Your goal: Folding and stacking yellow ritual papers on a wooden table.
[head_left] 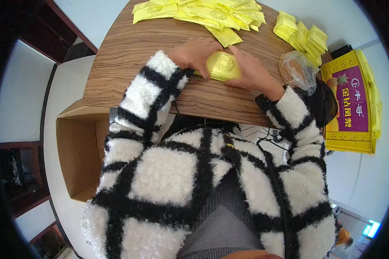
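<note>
Near the front edge of the wooden table, a shiny yellow packet (223, 66) with a round printed pattern lies between my two hands. It may be the top one of a small stack; its lower side is hidden. My left hand (196, 55) closes on its left end, with the thumb along the near side. At the opposite end, my right hand (254, 72) grips it with thumb and fingers. Just beyond my hands a large loose heap of similar yellow packets (216, 16) spreads over the far part of the table (129, 54).
Several bundles of yellow packets (304, 36) lie at the far right. Closer in, a woven basket (286, 71) sits with a clear plastic bag (304, 73). A yellow and purple carton (330, 108) stands off the right edge. Below left is an open cardboard box (75, 146).
</note>
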A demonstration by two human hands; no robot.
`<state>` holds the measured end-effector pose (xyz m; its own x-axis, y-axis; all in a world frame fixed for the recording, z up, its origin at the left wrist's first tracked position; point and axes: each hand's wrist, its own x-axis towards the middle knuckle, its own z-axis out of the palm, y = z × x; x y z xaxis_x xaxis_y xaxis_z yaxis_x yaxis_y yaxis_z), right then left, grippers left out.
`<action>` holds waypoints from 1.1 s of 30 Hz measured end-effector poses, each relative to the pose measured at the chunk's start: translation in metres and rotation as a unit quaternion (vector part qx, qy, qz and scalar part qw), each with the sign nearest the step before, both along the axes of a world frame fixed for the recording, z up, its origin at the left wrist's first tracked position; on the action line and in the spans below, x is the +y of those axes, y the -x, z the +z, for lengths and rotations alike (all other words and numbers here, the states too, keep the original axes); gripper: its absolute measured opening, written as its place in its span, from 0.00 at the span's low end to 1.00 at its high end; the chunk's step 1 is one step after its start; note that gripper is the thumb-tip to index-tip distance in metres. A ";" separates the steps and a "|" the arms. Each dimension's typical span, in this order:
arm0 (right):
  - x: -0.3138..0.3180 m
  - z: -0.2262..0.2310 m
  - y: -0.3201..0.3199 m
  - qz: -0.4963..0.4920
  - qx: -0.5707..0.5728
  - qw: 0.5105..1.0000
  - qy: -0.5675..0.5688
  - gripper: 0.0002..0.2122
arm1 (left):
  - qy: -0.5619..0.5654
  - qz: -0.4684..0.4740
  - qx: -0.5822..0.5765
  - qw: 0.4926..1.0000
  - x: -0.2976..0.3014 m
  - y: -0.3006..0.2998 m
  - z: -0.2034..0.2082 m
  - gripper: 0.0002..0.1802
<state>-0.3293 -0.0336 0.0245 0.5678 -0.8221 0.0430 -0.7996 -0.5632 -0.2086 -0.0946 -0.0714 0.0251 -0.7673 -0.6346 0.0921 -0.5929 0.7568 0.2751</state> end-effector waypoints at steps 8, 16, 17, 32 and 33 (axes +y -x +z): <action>-0.012 -0.002 0.011 0.030 -0.047 0.998 -0.001 0.43 | 0.004 -0.006 0.023 1.000 -0.001 -0.001 -0.004 0.51; -0.086 -0.018 0.036 -0.155 -0.242 0.955 -0.075 0.31 | 0.012 -0.008 0.036 0.999 -0.001 -0.004 -0.006 0.50; -0.096 -0.025 0.039 -0.172 -0.255 0.950 -0.052 0.29 | 0.000 -0.011 0.051 0.999 0.001 -0.002 -0.004 0.49; -0.139 -0.014 0.012 -0.261 -0.165 0.920 -0.240 0.14 | -0.057 -0.001 0.087 0.995 -0.001 -0.001 -0.006 0.47; -0.141 -0.017 0.018 -0.257 -0.203 0.909 -0.257 0.13 | -0.049 -0.002 0.091 0.995 -0.004 -0.001 -0.009 0.47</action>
